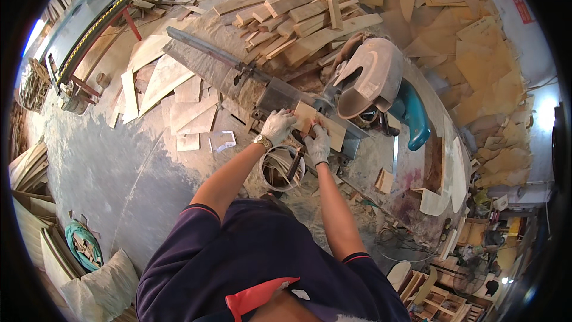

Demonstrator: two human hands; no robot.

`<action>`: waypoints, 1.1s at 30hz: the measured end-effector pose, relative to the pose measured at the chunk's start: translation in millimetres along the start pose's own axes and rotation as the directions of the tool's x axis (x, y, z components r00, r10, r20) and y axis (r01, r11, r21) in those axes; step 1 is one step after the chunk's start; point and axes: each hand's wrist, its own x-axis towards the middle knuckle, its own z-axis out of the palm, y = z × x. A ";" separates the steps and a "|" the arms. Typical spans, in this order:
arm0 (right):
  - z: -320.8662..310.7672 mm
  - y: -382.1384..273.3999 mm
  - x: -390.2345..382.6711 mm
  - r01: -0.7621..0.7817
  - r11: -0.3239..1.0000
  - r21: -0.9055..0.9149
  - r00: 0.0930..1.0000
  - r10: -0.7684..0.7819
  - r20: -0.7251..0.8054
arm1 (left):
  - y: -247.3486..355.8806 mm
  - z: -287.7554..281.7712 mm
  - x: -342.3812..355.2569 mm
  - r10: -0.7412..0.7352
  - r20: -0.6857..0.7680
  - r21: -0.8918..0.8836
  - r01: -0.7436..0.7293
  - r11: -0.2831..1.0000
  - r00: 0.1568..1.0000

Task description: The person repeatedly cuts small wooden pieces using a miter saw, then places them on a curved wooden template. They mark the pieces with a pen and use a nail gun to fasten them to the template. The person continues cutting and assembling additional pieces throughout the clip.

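Observation:
My left hand (279, 126), in a white work glove with a watch at the wrist, is closed on the left edge of a small, pale wooden board (307, 112). The fingers of my gloved right hand (318, 145) are closed at the board's near edge. Under and beside it, a longer pale strip of wood (335, 136) lies on the metal bed of a mitre saw. The saw's grey blade guard (374, 74) and teal handle (413, 116) stand just to the right. A dark handle-like bar (295, 164) slants down below my hands; its other end is hidden.
A round white bucket (263, 170) of wood offcuts stands below my hands. Stacked timber (292, 21) lies beyond the saw, and flat panels (173, 83) to the left. A long metal rail (205, 46) extends left from the saw. Thin brown sheets (488, 65) cover the far right.

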 end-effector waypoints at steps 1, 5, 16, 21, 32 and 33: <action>1.7 1.0 0.6 -0.037 0.999 -0.017 0.999 0.037 0.017 | -0.5 -0.1 2.6 0.008 0.002 0.010 -0.008 1.000 1.000; 4.2 4.7 0.9 -0.004 1.000 -0.007 1.000 0.005 0.003 | -0.4 -4.1 7.2 0.013 0.096 0.054 -0.018 0.998 0.995; 3.9 1.5 0.5 -0.067 0.995 -0.069 0.996 0.071 0.052 | -2.4 -2.5 5.4 0.068 0.034 0.069 -0.070 0.995 0.997; 4.2 0.0 -1.6 -0.002 0.996 -0.089 1.000 0.003 0.008 | -7.3 -1.6 7.9 0.076 0.077 0.082 -0.082 0.993 0.994; -27.2 -7.0 -5.9 -0.050 0.994 0.092 0.998 0.054 -0.033 | -0.8 -8.0 13.7 0.070 0.146 0.193 -0.098 0.976 0.987; -39.8 -7.1 -16.0 -0.081 0.981 0.176 0.988 0.101 -0.113 | -1.6 -4.4 14.3 0.056 0.155 0.197 -0.087 0.977 0.986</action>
